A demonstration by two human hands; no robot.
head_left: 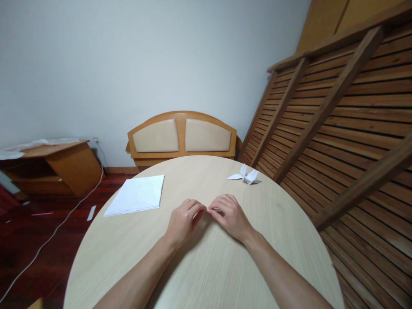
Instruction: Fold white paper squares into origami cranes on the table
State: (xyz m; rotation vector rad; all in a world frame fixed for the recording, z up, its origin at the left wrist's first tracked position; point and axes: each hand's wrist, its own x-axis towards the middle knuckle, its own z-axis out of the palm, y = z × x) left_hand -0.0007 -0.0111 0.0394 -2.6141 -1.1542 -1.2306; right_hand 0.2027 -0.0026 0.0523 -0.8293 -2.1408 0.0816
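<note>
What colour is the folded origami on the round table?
The origami is plain white, best seen in the head view, beyond the right hand.

Tiny white piece — mostly hidden

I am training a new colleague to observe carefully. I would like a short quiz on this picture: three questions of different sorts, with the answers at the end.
1. True or false: the folded white paper is farther from the wearer than the right hand.
2. Complete: the stack of white paper lies on the ___ side of the table.
3. How is the left hand held?
A) spread flat
B) thumb and fingers pinched together
C) clenched in a fist

Key: 1. True; 2. left; 3. B
</note>
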